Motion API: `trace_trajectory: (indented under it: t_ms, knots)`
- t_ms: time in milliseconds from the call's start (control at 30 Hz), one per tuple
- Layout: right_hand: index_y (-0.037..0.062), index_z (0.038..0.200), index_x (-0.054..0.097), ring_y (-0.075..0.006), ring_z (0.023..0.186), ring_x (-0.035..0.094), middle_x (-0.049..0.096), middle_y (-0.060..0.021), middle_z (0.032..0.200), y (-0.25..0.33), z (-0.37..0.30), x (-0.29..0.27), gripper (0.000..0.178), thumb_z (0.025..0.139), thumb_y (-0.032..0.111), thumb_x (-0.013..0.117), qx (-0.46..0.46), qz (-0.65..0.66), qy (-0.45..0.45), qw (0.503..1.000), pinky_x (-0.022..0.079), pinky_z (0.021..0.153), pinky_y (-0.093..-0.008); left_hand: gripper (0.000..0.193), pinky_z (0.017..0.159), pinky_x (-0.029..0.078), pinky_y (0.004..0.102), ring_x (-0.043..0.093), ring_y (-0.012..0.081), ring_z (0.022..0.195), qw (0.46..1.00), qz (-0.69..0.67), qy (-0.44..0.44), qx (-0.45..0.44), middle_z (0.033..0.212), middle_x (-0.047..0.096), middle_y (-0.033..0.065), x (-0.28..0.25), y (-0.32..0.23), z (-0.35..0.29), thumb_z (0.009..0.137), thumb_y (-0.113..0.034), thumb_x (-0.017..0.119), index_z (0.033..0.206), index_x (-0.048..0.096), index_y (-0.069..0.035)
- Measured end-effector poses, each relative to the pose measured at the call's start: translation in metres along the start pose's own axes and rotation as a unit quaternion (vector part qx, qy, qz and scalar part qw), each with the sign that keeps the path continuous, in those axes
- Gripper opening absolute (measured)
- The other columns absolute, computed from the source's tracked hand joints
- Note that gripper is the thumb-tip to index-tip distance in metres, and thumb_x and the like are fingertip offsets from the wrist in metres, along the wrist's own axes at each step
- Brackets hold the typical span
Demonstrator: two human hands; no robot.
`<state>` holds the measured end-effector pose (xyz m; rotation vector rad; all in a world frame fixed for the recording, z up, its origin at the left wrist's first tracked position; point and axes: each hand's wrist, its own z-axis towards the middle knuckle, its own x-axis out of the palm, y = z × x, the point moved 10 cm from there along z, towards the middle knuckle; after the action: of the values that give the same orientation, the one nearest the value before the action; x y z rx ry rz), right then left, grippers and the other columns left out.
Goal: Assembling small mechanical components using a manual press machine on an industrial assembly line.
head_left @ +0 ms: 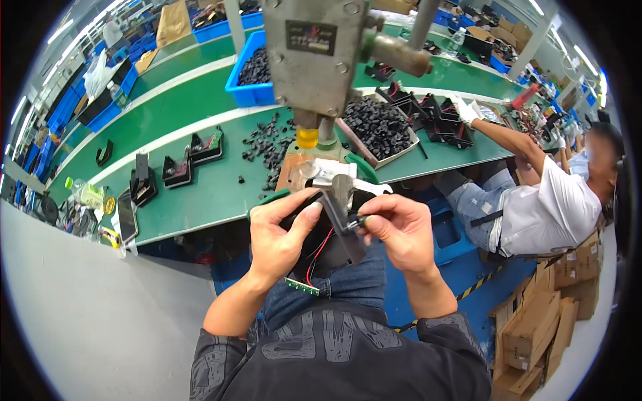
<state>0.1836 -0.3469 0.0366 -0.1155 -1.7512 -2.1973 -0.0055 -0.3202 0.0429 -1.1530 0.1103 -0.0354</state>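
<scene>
My left hand (284,234) grips a black plastic housing (342,250) by its upper left edge, thumb on top. Out of the housing run red wires (321,250) to a thin green circuit board (301,286) that dangles over my lap. On the housing's right side, my right hand (401,234) pinches a small dark part (356,222) between thumb and fingers, against the wall; its exact kind is hard to see. Just beyond my hands stands a grey metal press (314,73) with a yellow collar (307,138). An open-ended wrench (371,188) lies at its base.
Small black pieces (267,150) lie scattered left of the press, and a box (416,142) of them stands right. Black housings (177,172) and a phone (126,215) rest on the green bench at left. A person (548,200) sits at right, near cardboard boxes (535,331).
</scene>
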Motion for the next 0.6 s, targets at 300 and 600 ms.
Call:
trace_trajectory:
  t_ms: [300,600]
  knots:
    - [-0.0001,0.097,0.068,-0.0297,0.079,0.066,0.066,-0.0132,0.088,0.037,-0.005,0.033,0.016,0.083,-0.008,0.069,-0.176,-0.268,0.015,0.947,0.052,0.070,-0.0363,0.023,0.076,0.049,0.0254,0.062,0.0118,0.081,0.998,0.030,-0.043,-0.036,0.088,0.071,0.0064,-0.016,0.011,-0.015,0.093,-0.005,0.065,0.108,0.070,0.011]
    - [-0.0006,0.096,0.064,-0.0328,0.081,0.066,0.062,-0.0148,0.088,0.032,-0.016,0.040,0.018,0.083,-0.012,0.065,-0.194,-0.297,-0.015,0.935,0.053,0.070,-0.0382,0.031,0.077,0.050,0.0259,0.061,0.0121,0.082,0.997,-0.040,-0.016,-0.068,0.091,0.070,0.0083,-0.010,0.032,-0.019,0.097,-0.014,0.068,0.111,0.068,0.013]
